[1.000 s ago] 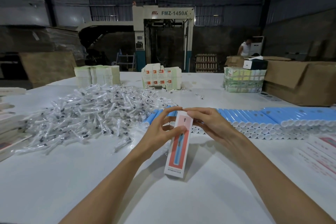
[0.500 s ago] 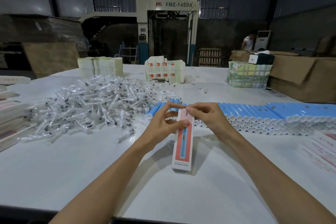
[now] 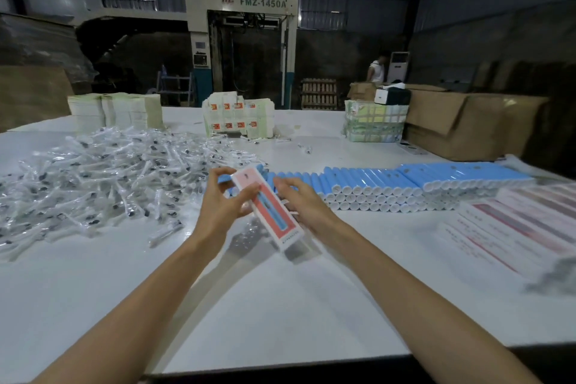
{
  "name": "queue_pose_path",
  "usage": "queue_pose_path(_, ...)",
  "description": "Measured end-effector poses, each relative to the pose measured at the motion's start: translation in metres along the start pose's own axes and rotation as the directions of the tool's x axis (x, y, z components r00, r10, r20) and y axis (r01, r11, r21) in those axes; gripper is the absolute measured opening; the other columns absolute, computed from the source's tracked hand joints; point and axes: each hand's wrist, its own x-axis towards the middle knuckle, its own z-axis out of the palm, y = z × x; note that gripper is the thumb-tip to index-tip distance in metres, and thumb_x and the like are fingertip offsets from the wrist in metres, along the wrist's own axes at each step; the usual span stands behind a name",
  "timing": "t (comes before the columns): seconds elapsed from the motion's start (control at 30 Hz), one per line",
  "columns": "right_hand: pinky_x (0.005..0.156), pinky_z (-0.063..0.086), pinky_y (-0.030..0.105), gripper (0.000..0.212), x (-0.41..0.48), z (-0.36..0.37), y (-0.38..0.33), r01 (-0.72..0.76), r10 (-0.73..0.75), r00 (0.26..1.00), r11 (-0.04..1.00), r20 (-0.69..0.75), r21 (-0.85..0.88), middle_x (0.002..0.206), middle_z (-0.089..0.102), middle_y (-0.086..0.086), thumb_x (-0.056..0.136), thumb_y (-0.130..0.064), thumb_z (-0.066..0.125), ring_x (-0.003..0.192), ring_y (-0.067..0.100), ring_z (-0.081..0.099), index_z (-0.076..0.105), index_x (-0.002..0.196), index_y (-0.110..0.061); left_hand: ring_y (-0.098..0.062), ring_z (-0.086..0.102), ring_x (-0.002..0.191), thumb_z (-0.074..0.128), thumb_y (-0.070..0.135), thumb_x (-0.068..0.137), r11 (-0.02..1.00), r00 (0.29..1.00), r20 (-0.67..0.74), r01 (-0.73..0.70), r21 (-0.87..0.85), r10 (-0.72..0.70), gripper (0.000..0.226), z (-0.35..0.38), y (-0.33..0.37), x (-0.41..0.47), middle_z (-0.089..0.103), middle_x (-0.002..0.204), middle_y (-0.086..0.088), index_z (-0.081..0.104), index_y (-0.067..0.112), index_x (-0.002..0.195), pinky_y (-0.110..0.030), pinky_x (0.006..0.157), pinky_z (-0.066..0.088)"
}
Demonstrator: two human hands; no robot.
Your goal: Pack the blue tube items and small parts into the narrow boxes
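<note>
While the narrow box (image 3: 268,206) tilts at mid-frame above the counter (image 3: 280,305), the left grip (image 3: 223,206) pinches its upper part; the right grip (image 3: 304,206) touches its right edge, whether clasping I cannot tell. Blue tubes (image 3: 405,179) lie stacked right, bagged small parts (image 3: 103,171) heaped left.

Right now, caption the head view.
Left hand and right hand hold a narrow box over the table, bagged parts left, blue tubes right.

Dim hall, ceiling lamp glare, arm shadows on table, blurred, bowed edges
</note>
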Motion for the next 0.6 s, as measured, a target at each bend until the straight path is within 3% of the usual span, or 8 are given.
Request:
queue_pose_path(0.07,0.083,0.059,0.031,0.065,-0.013,-0.002,0.003,0.099,-0.110,0.994,0.965,-0.030,-0.241,0.134,0.061,-0.003,0.096,-0.065,0.061,0.102,0.013,0.072,0.037,0.147,-0.032,-0.017,0.079,0.092,0.086,0.011,0.088,1.000,0.998,-0.067,0.000,-0.016,-0.001,0.054,0.007,-0.004,0.000,0.065,0.118,-0.007,0.046,0.019,0.124,-0.029,0.068,0.064)
queue_pose_path(0.13,0.090,0.055,0.039,0.081,-0.026,-0.005,0.007,0.205,-0.251,0.968,0.848,-0.029,-0.489,0.137,0.048,-0.011,0.089,-0.069,0.067,0.114,0.016,0.063,0.026,0.152,-0.040,-0.018,0.080,0.086,0.086,0.009,0.088,1.000,0.995,-0.099,0.018,-0.015,-0.020,0.058,0.019,-0.008,0.000,0.065,0.116,-0.009,0.043,0.017,0.126,-0.028,0.064,0.063)
queue_pose_path(0.2,0.088,0.055,0.042,0.077,-0.037,-0.012,0.013,0.279,-0.368,0.929,0.669,0.019,-0.689,0.136,0.043,-0.009,0.092,-0.058,0.071,0.115,0.018,0.060,0.030,0.154,-0.037,-0.018,0.079,0.084,0.086,0.011,0.088,0.998,0.994,-0.096,0.054,-0.018,-0.055,0.058,0.037,-0.006,-0.001,0.066,0.115,-0.012,0.042,0.019,0.125,-0.027,0.062,0.063)
queue_pose_path(0.27,0.086,0.055,0.042,0.064,-0.049,-0.024,0.019,0.292,-0.433,0.901,0.587,0.012,-0.755,0.132,0.045,-0.007,0.098,-0.042,0.067,0.112,0.020,0.060,0.037,0.153,-0.033,-0.022,0.077,0.095,0.086,0.017,0.089,0.996,0.995,-0.032,0.089,-0.029,-0.090,0.059,0.055,-0.003,-0.004,0.064,0.119,-0.012,0.041,0.022,0.126,-0.029,0.065,0.064)
queue_pose_path(0.33,0.083,0.053,0.038,0.057,-0.065,-0.045,0.023,0.243,-0.444,0.894,0.600,-0.065,-0.763,0.132,0.048,-0.008,0.102,-0.041,0.063,0.111,0.019,0.061,0.040,0.153,-0.033,-0.021,0.072,0.108,0.084,0.035,0.091,0.994,0.991,0.076,0.104,0.026,-0.106,0.059,0.067,-0.005,-0.012,0.059,0.128,-0.006,0.043,0.024,0.132,-0.037,0.076,0.066)
queue_pose_path(0.4,0.080,0.049,0.034,0.054,-0.082,-0.077,0.024,0.155,-0.454,0.877,0.577,-0.157,-0.802,0.136,0.050,-0.011,0.102,-0.044,0.061,0.113,0.016,0.061,0.042,0.152,-0.033,-0.017,0.067,0.115,0.076,0.047,0.094,0.985,0.988,0.145,0.029,0.171,-0.055,0.055,0.070,-0.015,-0.020,0.056,0.133,0.000,0.046,0.025,0.135,-0.041,0.090,0.062)
queue_pose_path(0.5,0.081,0.044,0.034,0.053,-0.111,-0.139,0.020,-0.046,-0.450,0.833,0.522,-0.321,-0.851,0.140,0.052,-0.009,0.103,-0.043,0.060,0.117,0.017,0.059,0.045,0.152,-0.030,-0.014,0.065,0.113,0.074,0.029,0.100,0.908,0.973,0.215,-0.160,0.388,0.080,0.036,0.063,-0.031,-0.025,0.060,0.128,0.004,0.053,0.020,0.128,-0.027,0.085,0.053)
queue_pose_path(0.6,0.095,0.043,0.042,0.049,-0.143,-0.200,0.014,-0.252,-0.479,0.785,0.333,-0.393,-0.909,0.139,0.058,0.002,0.105,-0.038,0.057,0.121,0.026,0.052,0.049,0.151,-0.023,-0.014,0.063,0.112,0.072,0.014,0.100,0.796,0.925,0.350,-0.319,0.515,0.144,0.029,0.055,-0.039,-0.023,0.062,0.123,0.005,0.057,0.021,0.123,-0.037,0.094,0.052)
